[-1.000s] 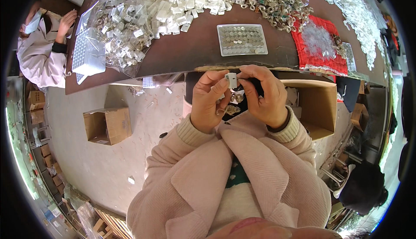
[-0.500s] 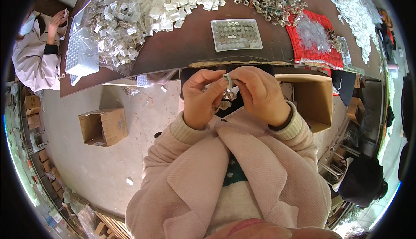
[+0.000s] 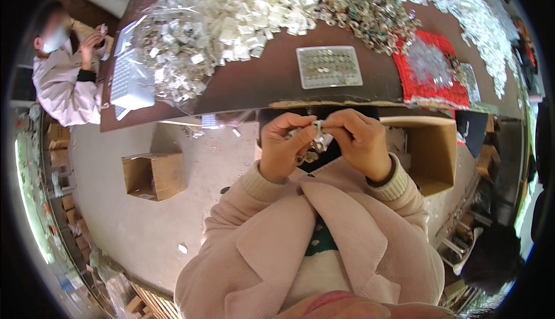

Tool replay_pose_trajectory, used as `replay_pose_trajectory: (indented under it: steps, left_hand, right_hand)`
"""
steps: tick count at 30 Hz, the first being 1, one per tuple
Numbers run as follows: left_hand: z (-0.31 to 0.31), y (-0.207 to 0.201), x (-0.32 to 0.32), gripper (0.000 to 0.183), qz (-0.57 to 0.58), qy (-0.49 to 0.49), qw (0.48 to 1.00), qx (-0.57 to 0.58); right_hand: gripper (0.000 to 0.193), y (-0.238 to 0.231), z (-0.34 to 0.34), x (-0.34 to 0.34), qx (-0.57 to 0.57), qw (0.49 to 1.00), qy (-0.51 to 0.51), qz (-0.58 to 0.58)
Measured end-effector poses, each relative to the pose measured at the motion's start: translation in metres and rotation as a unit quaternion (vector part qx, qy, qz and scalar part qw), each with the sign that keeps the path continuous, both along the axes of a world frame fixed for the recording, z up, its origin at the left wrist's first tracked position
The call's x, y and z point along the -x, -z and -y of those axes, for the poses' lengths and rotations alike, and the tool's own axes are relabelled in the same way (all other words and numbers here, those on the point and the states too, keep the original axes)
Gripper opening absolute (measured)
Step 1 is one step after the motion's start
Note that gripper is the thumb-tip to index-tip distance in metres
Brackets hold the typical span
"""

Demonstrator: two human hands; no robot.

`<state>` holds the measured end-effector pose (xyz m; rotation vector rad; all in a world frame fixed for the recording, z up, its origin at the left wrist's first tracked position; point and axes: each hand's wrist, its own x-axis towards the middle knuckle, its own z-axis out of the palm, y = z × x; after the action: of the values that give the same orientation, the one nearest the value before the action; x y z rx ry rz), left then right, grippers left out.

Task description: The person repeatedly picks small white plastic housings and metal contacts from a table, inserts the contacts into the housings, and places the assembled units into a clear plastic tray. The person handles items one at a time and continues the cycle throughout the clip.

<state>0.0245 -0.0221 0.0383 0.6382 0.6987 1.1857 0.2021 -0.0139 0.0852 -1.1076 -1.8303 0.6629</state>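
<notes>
My left hand (image 3: 282, 150) and my right hand (image 3: 363, 145) meet in front of my chest, below the table's near edge. Between their fingertips is a small pale piece (image 3: 317, 127), too small to name, pinched from both sides. Several clear ring-shaped trinkets (image 3: 309, 157) hang in a bunch under the left fingers, seemingly held in that palm. Beyond the hands, a clear plastic tray (image 3: 332, 86) with rows of small round silvery discs lies on the brown table (image 3: 243, 90).
White square pieces (image 3: 243, 27), bagged clear pieces (image 3: 179, 58) and a heap of ring trinkets (image 3: 367, 9) cover the table's back. Red cloth (image 3: 425, 90) lies at right. Cardboard boxes (image 3: 167, 174) stand below. A masked person (image 3: 66, 90) sits at far left.
The whole view has shifted, so table and hands appear lower and slightly further right. My right fingertips have drawn slightly away from the left ones, still pinching at the pale piece.
</notes>
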Motion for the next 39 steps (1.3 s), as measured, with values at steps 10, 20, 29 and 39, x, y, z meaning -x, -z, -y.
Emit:
replay_pose_trajectory:
  steps: [10, 20, 29, 39]
  left_hand:
    - [-0.084, -0.099, 0.095, 0.013, -0.247, -0.302, 0.872, -0.294]
    - [-0.140, -0.097, 0.068, 0.018, -0.591, -0.291, 0.615, -0.433]
    - [-0.228, -0.009, -0.009, 0.020, -0.802, -0.052, 0.484, -0.347]
    - [-0.154, -0.048, 0.000, 0.010, -0.609, -0.081, 0.663, -0.427]
  right_hand:
    - [0.013, 0.023, -0.001, -0.007, 0.118, 0.976, 0.005, -0.183]
    - [0.015, 0.041, -0.006, -0.012, 0.108, 0.972, -0.007, -0.206]
    - [0.013, 0.040, -0.010, -0.037, 0.100, 0.979, 0.011, -0.179]
    - [0.022, 0.024, -0.039, -0.037, 0.016, 0.983, 0.116, -0.139]
